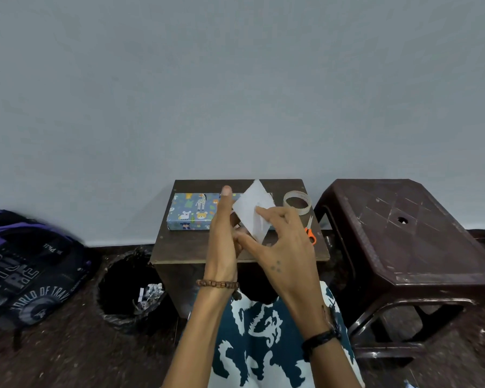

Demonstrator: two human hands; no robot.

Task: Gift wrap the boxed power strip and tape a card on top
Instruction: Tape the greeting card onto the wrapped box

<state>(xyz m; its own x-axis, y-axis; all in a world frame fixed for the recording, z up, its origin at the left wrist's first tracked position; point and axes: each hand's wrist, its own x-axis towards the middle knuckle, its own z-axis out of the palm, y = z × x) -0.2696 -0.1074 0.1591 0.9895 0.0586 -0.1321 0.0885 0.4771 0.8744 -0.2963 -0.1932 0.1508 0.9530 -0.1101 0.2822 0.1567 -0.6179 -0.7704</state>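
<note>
- One bin (pixel 129 289), lined with a black bag, stands on the floor in the lower left of the frame, beside the bench (pixel 196 247); scraps of white paper lie at its bottom.
- One wrapped box (pixel 191 211), covered in blue paper printed with animals, lies flat on the bench at centre frame, near the far edge; its right end is hidden behind the hands.
- One white card (pixel 252 205) is held up above the bench, tilted so that a corner points upward, in front of the box's right end.
- The left hand (pixel 223 242) stands edge-on with its thumb straight up; its fingers are behind the card's lower left edge, so I cannot tell how its grip lies.
- The right hand (pixel 280 247) has a grasping grip on the card: its forefinger lies on the card's face and its thumb reaches under the lower edge.
- One roll of clear tape (pixel 297 203) lies on the bench to the right of the card.
- One pair of orange-handled scissors (pixel 310 231) lies just below the tape, at the bench's right edge.
- One dark plastic stool (pixel 409 236) stands at right.
- One backpack (pixel 28 264) lies at far left.
</note>
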